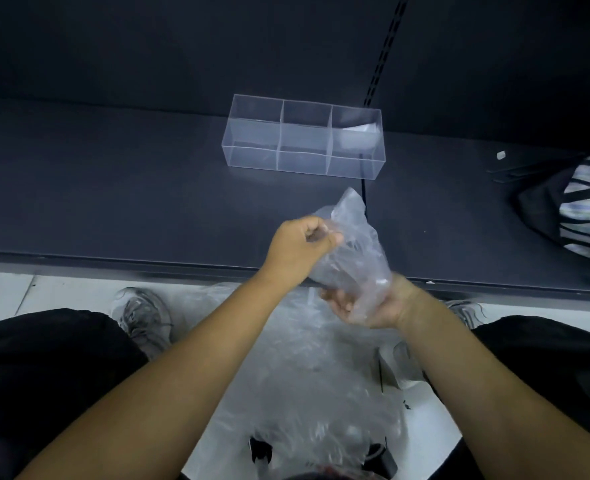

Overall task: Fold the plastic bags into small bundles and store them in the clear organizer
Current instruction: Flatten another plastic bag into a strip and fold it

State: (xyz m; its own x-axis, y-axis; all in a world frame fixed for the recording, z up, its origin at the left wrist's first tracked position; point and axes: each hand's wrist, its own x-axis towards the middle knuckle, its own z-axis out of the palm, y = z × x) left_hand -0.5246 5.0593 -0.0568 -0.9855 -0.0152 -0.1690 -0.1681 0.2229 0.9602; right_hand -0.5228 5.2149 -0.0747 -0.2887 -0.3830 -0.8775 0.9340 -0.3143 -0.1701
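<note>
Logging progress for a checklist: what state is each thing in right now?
clear organizer: open-topped, on the shelf; something pale in its right-hand compartment.
plastic bag: crumpled, held by both hands, not yet bundled.
left hand: grips the bag's top.
right hand: holds the bag's bottom.
pile of bags: loose on the floor.

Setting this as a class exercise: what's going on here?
A seated person holds a clear plastic bag over the edge of the dark shelf. The left hand grips its upper part and the right hand cups its lower end. It is not yet a small bundle. The clear organizer stands beyond; more bags lie below.
</note>
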